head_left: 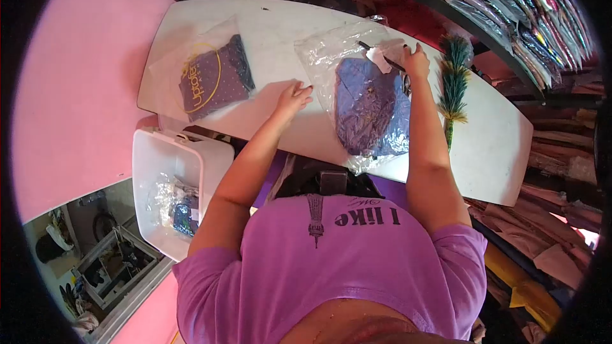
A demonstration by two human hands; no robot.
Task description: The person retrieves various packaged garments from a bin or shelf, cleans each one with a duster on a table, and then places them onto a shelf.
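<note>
My left hand [294,100] is over the white table, its fingers loosely bent and apart, holding nothing. To its right lies a clear plastic bag [322,57] with a folded blue garment [370,111] in it. My right hand [417,64] is at the upper right edge of this bag, thumb and fingers apart. Close by it, a thin black strip and a crumpled white piece of paper [379,59] lie across the top of the garment. At the far left is a second clear bag with yellow lettering [204,83], holding a dark dotted garment [239,67].
A feathery green duster [454,79] lies right of my right hand on the white table [497,146]. Below the table's left end stands a white plastic bin [143,172] with bagged items inside. Shelves of wrapped fabrics [523,13] curve along the upper right. A pink wall [76,89] borders the left.
</note>
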